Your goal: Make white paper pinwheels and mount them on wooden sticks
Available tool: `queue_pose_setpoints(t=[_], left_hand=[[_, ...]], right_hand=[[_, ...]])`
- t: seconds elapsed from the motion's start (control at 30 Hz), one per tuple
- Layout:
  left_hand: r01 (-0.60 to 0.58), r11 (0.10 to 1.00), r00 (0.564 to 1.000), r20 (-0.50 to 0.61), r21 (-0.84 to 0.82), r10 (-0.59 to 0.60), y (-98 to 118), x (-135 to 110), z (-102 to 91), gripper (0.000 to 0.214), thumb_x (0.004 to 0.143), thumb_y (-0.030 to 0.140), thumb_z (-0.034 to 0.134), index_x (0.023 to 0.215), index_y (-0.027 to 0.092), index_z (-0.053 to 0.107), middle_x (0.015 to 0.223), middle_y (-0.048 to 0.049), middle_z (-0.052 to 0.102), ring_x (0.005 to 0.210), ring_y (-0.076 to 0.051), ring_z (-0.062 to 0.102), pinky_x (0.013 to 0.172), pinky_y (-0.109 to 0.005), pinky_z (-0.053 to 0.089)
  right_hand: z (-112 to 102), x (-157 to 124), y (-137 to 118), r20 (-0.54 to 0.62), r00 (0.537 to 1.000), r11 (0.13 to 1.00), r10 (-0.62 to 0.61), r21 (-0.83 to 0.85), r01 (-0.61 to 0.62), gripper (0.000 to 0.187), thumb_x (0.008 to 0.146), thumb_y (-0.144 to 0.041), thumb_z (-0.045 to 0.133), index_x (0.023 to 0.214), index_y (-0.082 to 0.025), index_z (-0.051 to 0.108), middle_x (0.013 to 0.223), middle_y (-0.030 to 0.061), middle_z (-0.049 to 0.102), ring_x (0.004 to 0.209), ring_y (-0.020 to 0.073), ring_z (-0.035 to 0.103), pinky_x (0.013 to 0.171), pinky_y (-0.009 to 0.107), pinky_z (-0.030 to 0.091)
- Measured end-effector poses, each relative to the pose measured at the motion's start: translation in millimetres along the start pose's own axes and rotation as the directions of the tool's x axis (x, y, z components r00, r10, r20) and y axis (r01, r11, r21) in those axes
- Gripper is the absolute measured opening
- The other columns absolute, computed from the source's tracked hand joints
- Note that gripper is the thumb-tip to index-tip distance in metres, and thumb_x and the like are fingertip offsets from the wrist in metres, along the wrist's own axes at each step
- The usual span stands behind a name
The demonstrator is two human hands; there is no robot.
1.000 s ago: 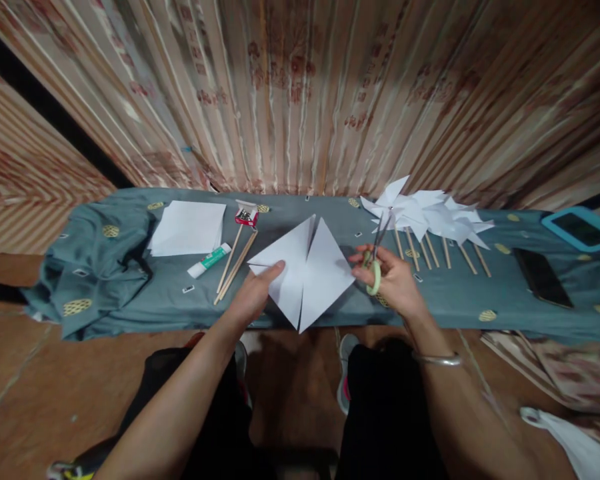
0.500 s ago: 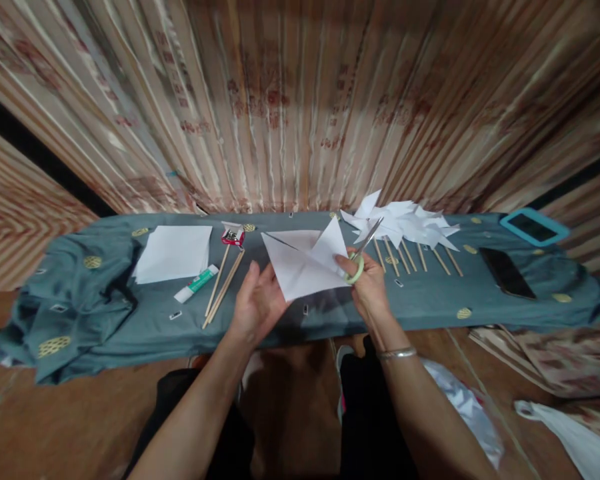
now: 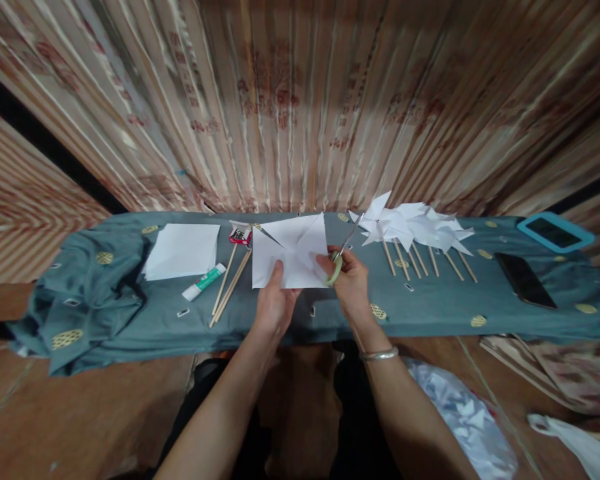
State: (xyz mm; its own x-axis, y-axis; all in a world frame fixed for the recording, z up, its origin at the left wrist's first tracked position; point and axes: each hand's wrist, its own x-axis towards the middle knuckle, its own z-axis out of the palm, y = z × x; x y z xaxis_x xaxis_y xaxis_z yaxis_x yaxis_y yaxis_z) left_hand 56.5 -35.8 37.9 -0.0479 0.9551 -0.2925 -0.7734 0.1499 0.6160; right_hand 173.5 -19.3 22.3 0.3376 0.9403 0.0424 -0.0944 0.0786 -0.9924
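A square sheet of white paper (image 3: 290, 257) with slits cut in from its corners is held above the cloth-covered bench. My left hand (image 3: 275, 303) grips its lower edge, thumb on top and fingers beneath. In my right hand (image 3: 350, 277) are scissors (image 3: 336, 267) with pale green handles, blades pointing up and away to the right. The thumb of that hand also touches the paper's right edge. Just left of the paper lie thin wooden sticks (image 3: 230, 291), beside a small red box (image 3: 240, 234) of metal pieces.
Left on the bench cloth (image 3: 290, 327) lie a stack of white paper (image 3: 183, 252) and a glue stick (image 3: 204, 282). Paper pinwheels (image 3: 415, 223) on sticks overlap at right, near a dark phone (image 3: 525, 280) and a blue-framed device (image 3: 555, 231). A plastic bag (image 3: 460, 413) sits on the floor.
The paper has turned to lie squarer and flatter. My left hand has shifted right and now grips its lower edge with the thumb on top. The scissors have moved slightly left, still held.
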Motion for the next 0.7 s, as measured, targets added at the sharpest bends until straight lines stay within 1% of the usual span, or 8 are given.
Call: queue_pose_setpoints(t=[0.1, 0.17, 0.23, 0.3, 0.37, 0.43, 0.5, 0.7], left_hand=[[-0.023, 1.000, 0.998, -0.056, -0.008, 0.022, 12.3, 11.4, -10.1, 0.035, 0.094, 0.016, 0.048, 0.128, 0.019, 0.055, 0.114, -0.0075, 0.071, 0.101, -0.018, 0.068, 0.092, -0.033, 0.054], [-0.061, 0.998, 0.994, -0.085, 0.011, 0.062, 21.1, 16.8, -17.8, 0.034, 0.094, 0.015, 0.048, 0.127, 0.020, 0.055, 0.113, -0.0067, 0.072, 0.098, -0.017, 0.069, 0.091, -0.032, 0.055], [-0.110, 0.993, 0.987, -0.118, 0.039, 0.114, 29.5, 19.9, -25.0, 0.034, 0.094, 0.015, 0.049, 0.126, 0.020, 0.056, 0.111, -0.0058, 0.072, 0.097, -0.016, 0.069, 0.091, -0.029, 0.055], [-0.144, 0.987, 0.977, -0.149, 0.070, 0.153, 35.9, 21.4, -31.2, 0.033, 0.092, 0.015, 0.051, 0.125, 0.020, 0.057, 0.111, -0.0053, 0.072, 0.097, -0.016, 0.069, 0.090, -0.028, 0.054], [-0.149, 0.984, 0.972, -0.166, 0.096, 0.164, 39.8, 22.1, -36.0, 0.033, 0.091, 0.016, 0.054, 0.123, 0.020, 0.058, 0.110, -0.0053, 0.072, 0.096, -0.016, 0.069, 0.090, -0.028, 0.055], [-0.132, 0.984, 0.975, -0.162, 0.116, 0.150, 41.2, 22.5, -39.3, 0.033, 0.090, 0.017, 0.055, 0.123, 0.019, 0.059, 0.110, -0.0057, 0.072, 0.095, -0.016, 0.069, 0.089, -0.028, 0.055], [-0.113, 0.985, 0.981, -0.142, 0.127, 0.131, 40.7, 22.6, -41.5, 0.033, 0.089, 0.017, 0.056, 0.123, 0.018, 0.059, 0.108, -0.0058, 0.072, 0.091, -0.016, 0.070, 0.087, -0.028, 0.056], [-0.053, 0.990, 0.994, -0.085, 0.128, 0.064, 34.4, 20.2, -43.1, 0.031, 0.090, 0.017, 0.055, 0.121, 0.016, 0.060, 0.101, -0.0052, 0.073, 0.079, -0.013, 0.070, 0.084, -0.027, 0.057]], right_hand=[[-8.1, -3.9, 5.9, 0.116, 0.992, 0.992, 0.048, -0.122, -0.034, 0.049, 0.061, -0.057, 0.075, 0.089, -0.019, 0.062, 0.069, -0.0014, 0.063, 0.062, 0.0131, 0.055, 0.056, 0.026, 0.044], [-17.8, -8.7, 7.4, 0.244, 0.962, 0.978, 0.119, -0.194, -0.071, 0.050, 0.065, -0.060, 0.072, 0.092, -0.018, 0.064, 0.072, 0.0007, 0.066, 0.064, 0.0141, 0.057, 0.060, 0.027, 0.045], [-28.0, -14.5, 8.0, 0.414, 0.878, 0.954, 0.241, -0.268, -0.136, 0.051, 0.068, -0.062, 0.069, 0.092, -0.017, 0.065, 0.076, 0.0036, 0.070, 0.067, 0.0148, 0.060, 0.064, 0.027, 0.047], [-36.0, -20.1, 9.0, 0.551, 0.758, 0.925, 0.350, -0.333, -0.186, 0.053, 0.070, -0.064, 0.067, 0.092, -0.016, 0.066, 0.078, 0.0055, 0.071, 0.066, 0.0140, 0.059, 0.061, 0.027, 0.046], [-40.2, -24.6, 11.1, 0.631, 0.639, 0.892, 0.440, -0.388, -0.231, 0.054, 0.069, -0.064, 0.069, 0.092, -0.015, 0.067, 0.077, 0.0063, 0.071, 0.064, 0.0133, 0.058, 0.058, 0.026, 0.044], [-41.0, -27.7, 13.5, 0.661, 0.561, 0.865, 0.498, -0.425, -0.268, 0.054, 0.066, -0.062, 0.073, 0.090, -0.014, 0.067, 0.075, 0.0059, 0.071, 0.063, 0.0129, 0.058, 0.057, 0.025, 0.045], [-39.7, -29.3, 15.0, 0.672, 0.528, 0.855, 0.519, -0.428, -0.294, 0.052, 0.064, -0.059, 0.076, 0.087, -0.014, 0.067, 0.073, 0.0047, 0.070, 0.065, 0.0127, 0.059, 0.060, 0.025, 0.046], [-35.8, -29.4, 13.4, 0.672, 0.519, 0.849, 0.528, -0.434, -0.301, 0.050, 0.064, -0.060, 0.075, 0.083, -0.014, 0.067, 0.071, 0.0032, 0.068, 0.067, 0.0135, 0.060, 0.064, 0.027, 0.046]])
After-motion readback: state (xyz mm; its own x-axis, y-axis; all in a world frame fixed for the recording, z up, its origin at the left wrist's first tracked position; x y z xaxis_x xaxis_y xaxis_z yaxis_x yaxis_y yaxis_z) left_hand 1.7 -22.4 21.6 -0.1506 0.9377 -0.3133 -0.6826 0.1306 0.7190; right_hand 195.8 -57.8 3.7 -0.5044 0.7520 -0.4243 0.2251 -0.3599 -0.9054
